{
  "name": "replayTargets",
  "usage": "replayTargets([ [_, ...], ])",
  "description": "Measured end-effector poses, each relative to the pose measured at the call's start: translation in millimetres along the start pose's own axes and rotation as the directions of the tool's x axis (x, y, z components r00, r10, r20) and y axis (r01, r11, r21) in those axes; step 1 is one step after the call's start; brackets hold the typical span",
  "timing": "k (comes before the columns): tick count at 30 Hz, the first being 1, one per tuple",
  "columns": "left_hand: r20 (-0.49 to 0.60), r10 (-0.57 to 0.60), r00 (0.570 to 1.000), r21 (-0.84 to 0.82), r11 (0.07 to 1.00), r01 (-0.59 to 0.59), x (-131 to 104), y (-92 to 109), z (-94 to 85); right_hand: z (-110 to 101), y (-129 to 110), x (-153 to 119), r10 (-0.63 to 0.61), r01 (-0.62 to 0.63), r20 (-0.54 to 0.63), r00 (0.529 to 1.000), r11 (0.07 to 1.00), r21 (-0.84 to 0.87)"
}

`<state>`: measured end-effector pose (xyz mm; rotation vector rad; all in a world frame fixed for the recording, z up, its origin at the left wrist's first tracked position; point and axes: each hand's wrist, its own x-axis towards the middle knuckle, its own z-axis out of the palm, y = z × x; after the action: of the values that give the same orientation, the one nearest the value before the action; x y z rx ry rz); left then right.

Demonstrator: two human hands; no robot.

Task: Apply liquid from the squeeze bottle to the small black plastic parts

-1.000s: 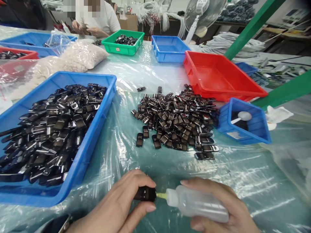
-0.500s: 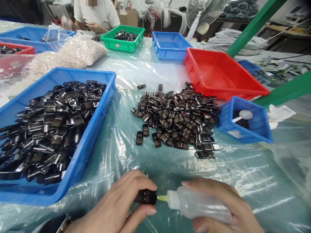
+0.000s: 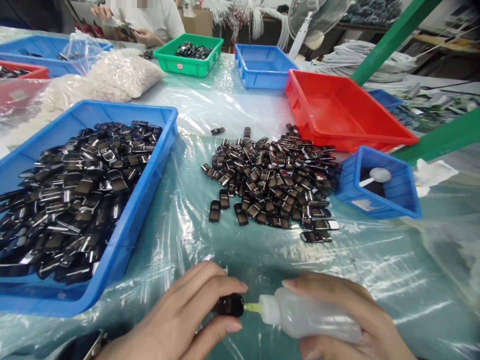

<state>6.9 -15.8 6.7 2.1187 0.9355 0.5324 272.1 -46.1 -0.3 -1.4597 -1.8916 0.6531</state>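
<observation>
Workbench surface, centre of the frame: covered by a clear plastic sheet over green. At the upper left, a co-worker in a white top sits across the bench, beyond a bag of pale bits; a fan stands at the upper right.

Both hands are occupied at the lower centre. The left hand pinches one dark glossy piece between thumb and fingers. The right hand is closed around a soft translucent bottle, fingers above and thumb below. The bottle lies nearly level, and its thin yellow nozzle points at the end of the piece; whether the tip enters or only meets that end cannot be determined.

Progress, as judged: work on the held piece appears under way and unfinished, the nozzle being at its end. Many similar pieces lie in a loose heap beyond the hands, a few apart at its near edge, and many more fill the large blue tray at left. Which of these are treated and which outstanding cannot be established; no mark distinguishes them.

Also noted: a red tray behind the heap, and beside it, at right, a small blue bin holding a white spoon and dark contents.
</observation>
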Motion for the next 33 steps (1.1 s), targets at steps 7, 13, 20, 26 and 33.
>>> replayTargets([
  [7, -0.025, 0.006, 1.000, -0.047, 0.999, -0.007, 3.0, -3.5, 3.4, 5.8, 11.5, -14.5, 0.059, -0.058, 0.034, 0.998, 0.998, -0.018],
  [13, -0.001, 0.009, 1.000, 0.120, 0.993, -0.008, -4.1, -3.6, 0.8, 2.3, 10.3, -11.1, -0.015, 0.018, 0.046, 0.999, 0.998, -0.067],
  [20, -0.040, -0.019, 0.999, -0.069, 0.998, 0.016, -2.6, -0.7, 5.1, 0.8, 5.3, -6.8, -0.023, 0.025, 0.048, 0.999, 0.998, -0.050],
  [26, 0.015, -0.012, 1.000, -0.056, 0.998, 0.013, -3.0, 0.3, -0.5, -2.1, 3.1, -2.8, -0.048, 0.052, 0.071, 0.996, 0.997, -0.062],
  [33, -0.027, -0.062, 0.998, -0.055, 0.997, 0.060, -4.5, 0.6, 3.1, -1.9, 6.9, -8.7, 0.004, 0.005, 0.099, 0.995, 0.996, -0.090],
])
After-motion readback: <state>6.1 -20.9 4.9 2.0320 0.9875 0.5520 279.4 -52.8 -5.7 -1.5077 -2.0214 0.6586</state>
